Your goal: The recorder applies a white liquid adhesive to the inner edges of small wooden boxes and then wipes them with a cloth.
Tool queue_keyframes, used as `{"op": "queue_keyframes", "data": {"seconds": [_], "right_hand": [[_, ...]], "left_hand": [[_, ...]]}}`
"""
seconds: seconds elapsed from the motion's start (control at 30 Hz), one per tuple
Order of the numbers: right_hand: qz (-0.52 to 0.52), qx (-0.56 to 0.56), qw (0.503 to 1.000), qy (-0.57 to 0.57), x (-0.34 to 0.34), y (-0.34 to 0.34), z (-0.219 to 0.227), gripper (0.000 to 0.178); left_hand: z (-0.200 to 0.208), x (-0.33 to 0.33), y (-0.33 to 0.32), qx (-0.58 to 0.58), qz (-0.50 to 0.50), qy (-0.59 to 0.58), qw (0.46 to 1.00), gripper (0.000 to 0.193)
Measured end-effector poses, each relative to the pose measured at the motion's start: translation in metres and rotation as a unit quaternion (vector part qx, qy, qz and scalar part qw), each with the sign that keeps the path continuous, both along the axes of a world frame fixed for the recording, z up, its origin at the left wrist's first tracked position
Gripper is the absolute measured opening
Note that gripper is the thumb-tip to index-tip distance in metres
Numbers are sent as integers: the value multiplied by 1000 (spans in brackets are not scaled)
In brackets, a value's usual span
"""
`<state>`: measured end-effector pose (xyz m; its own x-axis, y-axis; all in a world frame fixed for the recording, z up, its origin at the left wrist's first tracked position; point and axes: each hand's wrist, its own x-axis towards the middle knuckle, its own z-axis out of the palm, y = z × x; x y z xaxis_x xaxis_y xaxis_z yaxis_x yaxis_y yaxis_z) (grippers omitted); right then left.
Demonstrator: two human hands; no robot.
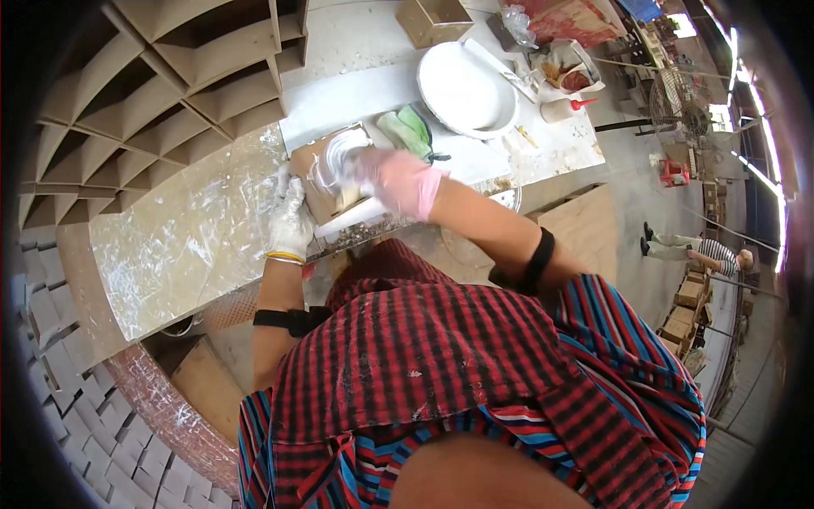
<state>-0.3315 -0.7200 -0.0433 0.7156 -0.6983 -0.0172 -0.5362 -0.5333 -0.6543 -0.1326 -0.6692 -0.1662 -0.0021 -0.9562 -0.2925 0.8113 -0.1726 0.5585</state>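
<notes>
A brown cardboard box piece (326, 191) lies on the worktable's near edge. My left hand (290, 219), in a white glove, presses on its left side. In a pink glove, my right hand (397, 180) is closed on a white roller or brush whose handle (352, 218) sticks out toward me. White glue or paint (337, 153) is smeared on top of the cardboard, blurred by motion. A large white basin (466, 89) sits just beyond, with green gloves (409, 131) lying beside it.
A cardboard grid of compartments (170, 76) fills the upper left. A plastic-covered table surface (186, 237) spreads left. A small box (432, 19), a glue bottle (561, 109) and bags lie far right. Another person (691, 250) is on the floor at right.
</notes>
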Motion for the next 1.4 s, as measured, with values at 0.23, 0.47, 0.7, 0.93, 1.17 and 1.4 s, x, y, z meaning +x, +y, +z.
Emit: {"op": "queue_keyframes", "data": {"seconds": [0.23, 0.47, 0.7, 0.93, 1.17, 1.4], "right_hand": [[-154, -132, 967, 154, 55, -26, -15, 29], [-138, 86, 924, 346, 75, -22, 66, 32], [-174, -10, 969, 175, 80, -22, 17, 31], [-115, -39, 983, 140, 68, -29, 13, 32], [74, -59, 985, 145, 38, -8, -1, 34], [121, -14, 965, 232, 27, -10, 56, 33]], "left_hand": [[32, -3, 0, 71, -16, 26, 997, 51], [27, -2, 4, 76, -10, 9, 997, 56], [25, -2, 6, 71, -10, 6, 997, 59], [18, -5, 2, 43, -1, 5, 999, 60], [2, 0, 7, -18, -6, -54, 998, 59], [21, -1, 4, 64, -35, -43, 996, 59]]}}
